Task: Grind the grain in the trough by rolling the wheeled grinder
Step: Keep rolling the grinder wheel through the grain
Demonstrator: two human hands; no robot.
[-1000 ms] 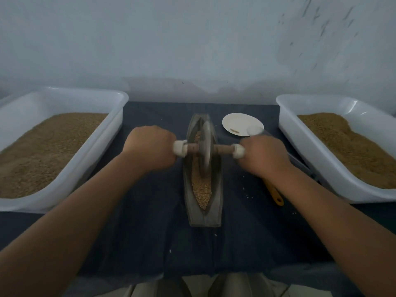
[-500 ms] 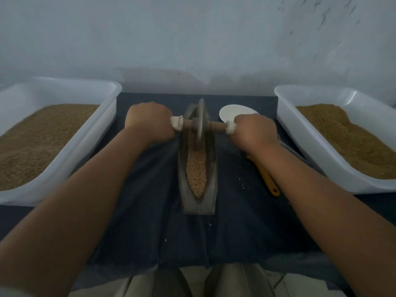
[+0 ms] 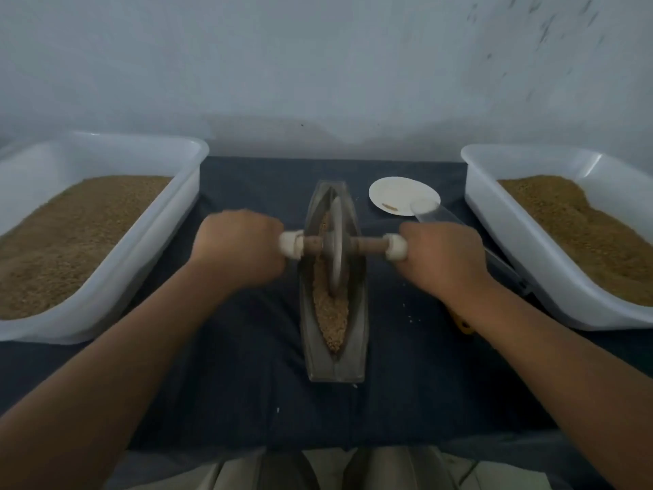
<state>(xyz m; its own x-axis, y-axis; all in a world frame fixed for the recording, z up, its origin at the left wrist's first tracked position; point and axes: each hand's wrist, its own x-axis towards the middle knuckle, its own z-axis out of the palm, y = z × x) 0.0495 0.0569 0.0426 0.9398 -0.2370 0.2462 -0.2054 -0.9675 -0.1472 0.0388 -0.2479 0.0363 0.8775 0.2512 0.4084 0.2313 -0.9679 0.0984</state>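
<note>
A long boat-shaped metal trough [image 3: 312, 351] lies lengthwise on the dark cloth in the middle. Tan grain [image 3: 332, 313] fills its groove. The wheeled grinder [image 3: 335, 244], a metal disc on a wooden axle with white end caps, stands upright in the groove around the trough's middle. My left hand [image 3: 240, 247] grips the left handle and my right hand [image 3: 441, 258] grips the right handle. The handles themselves are hidden inside my fists.
A white tub of grain [image 3: 141, 249] stands at the left and another white tub [image 3: 537, 249] at the right. A small white plate [image 3: 399, 194] sits behind my right hand, with a clear scoop [image 3: 445, 217] and a yellow handle [image 3: 463, 325] under my right forearm. The wall is close behind.
The grinder has rolled back toward me from the trough's far end to its middle, both hands moving with it.
</note>
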